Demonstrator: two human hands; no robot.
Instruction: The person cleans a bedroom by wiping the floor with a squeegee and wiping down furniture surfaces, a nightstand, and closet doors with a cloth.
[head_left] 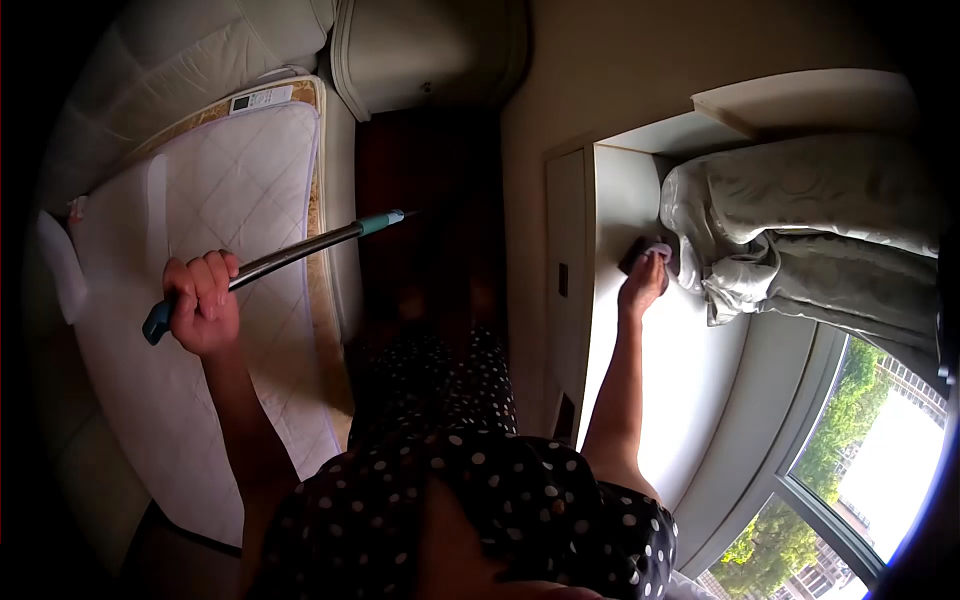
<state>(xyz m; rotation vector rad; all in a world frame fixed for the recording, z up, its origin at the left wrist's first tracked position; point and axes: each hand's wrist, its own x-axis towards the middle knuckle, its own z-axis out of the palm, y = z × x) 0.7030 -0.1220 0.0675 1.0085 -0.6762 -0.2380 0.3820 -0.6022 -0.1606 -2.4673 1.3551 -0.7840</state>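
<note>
My left hand is wrapped round a metal pole with teal parts at both ends. The pole slants up to the right, over the edge of the bed and the dark floor; its far end fades into shadow. On the right, my right hand grips a bunched cloth, pale on top, over the white sill. A dark patch beside the cloth is too dim to make out. The grey-green curtain hangs close to the right hand.
A quilted mattress lies at left, with a white remote-like item at its top edge. A pale cabinet stands at the top. The window is at lower right. Dark floor runs between bed and sill.
</note>
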